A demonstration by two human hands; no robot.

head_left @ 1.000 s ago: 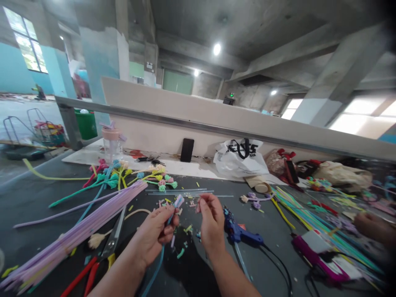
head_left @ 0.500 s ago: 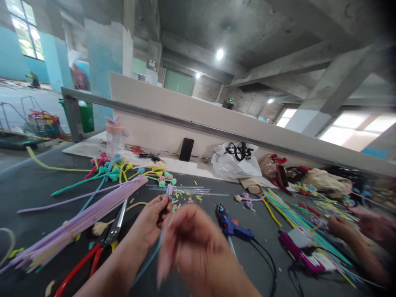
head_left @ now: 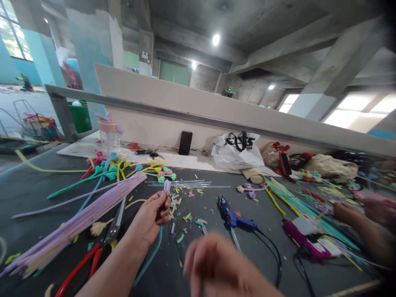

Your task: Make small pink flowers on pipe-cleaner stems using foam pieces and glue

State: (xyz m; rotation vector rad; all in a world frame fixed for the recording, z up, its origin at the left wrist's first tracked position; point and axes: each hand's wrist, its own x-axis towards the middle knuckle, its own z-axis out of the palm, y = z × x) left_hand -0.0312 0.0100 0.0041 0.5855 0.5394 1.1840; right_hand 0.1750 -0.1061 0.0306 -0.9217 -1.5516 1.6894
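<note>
My left hand [head_left: 150, 220] is closed on a blue pipe cleaner [head_left: 148, 260] whose folded pink-and-blue tip [head_left: 167, 186] sticks up above my fingers. The stem trails down past my wrist over the dark table [head_left: 31, 189]. My right hand [head_left: 216, 266] is low and close to the camera, smeared by motion, its fingers loosely spread; nothing shows in it. A blue glue gun [head_left: 235, 220] lies just beyond my right hand, and small cut scraps [head_left: 185, 216] are scattered between my hands.
A bundle of lilac pipe cleaners [head_left: 77, 225], scissors with red handles [head_left: 102, 247] and finished pipe-cleaner flowers [head_left: 130, 171] lie to the left. A phone [head_left: 185, 143], a white bag [head_left: 237, 153] and a cup [head_left: 108, 134] stand at the back. Another person's hands [head_left: 359, 216] work at the right beside coloured stems [head_left: 297, 202].
My right hand left the pipe cleaner tip and dropped towards the camera, lower and to the right. My left hand kept hold of the stem and stayed almost in place.
</note>
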